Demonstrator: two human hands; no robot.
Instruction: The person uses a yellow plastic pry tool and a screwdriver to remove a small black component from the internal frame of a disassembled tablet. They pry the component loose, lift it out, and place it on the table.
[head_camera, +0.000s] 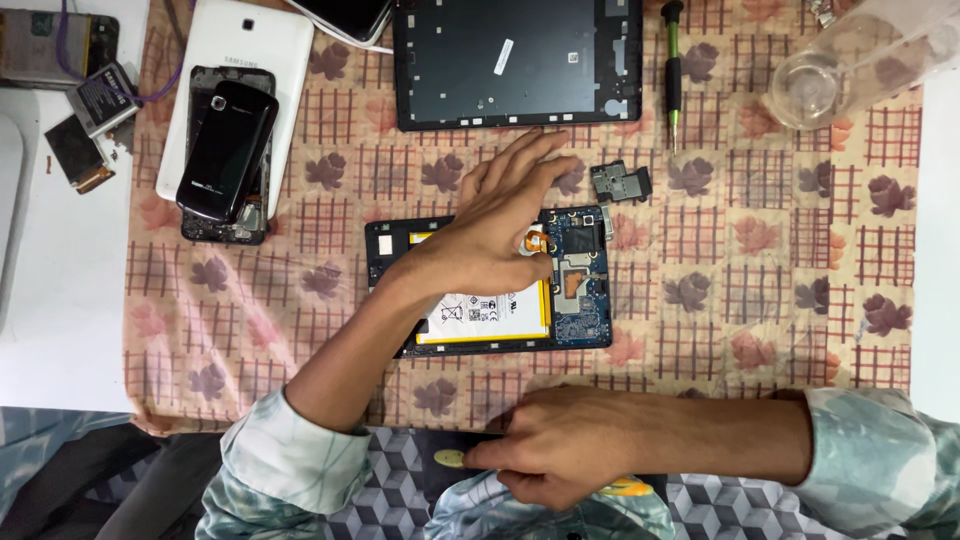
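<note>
The left hand (490, 235) reaches over the opened tablet (490, 280), which lies in the middle of the checked cloth (780, 290) on the table (60, 320). Its thumb and first finger are pinched together at a small orange part (537, 241) near the blue circuit board (585, 300), while the other fingers (530, 150) are spread out and hold nothing. The white battery (490, 312) of the tablet is partly covered by this hand. The right hand (560, 450) rests at the near edge, its fingers bent and pressing on a dark flat thing (445, 458) with a yellow mark. A small loose module (620, 183) lies just beyond the tablet, and a green screwdriver (673, 70) is further away.
</note>
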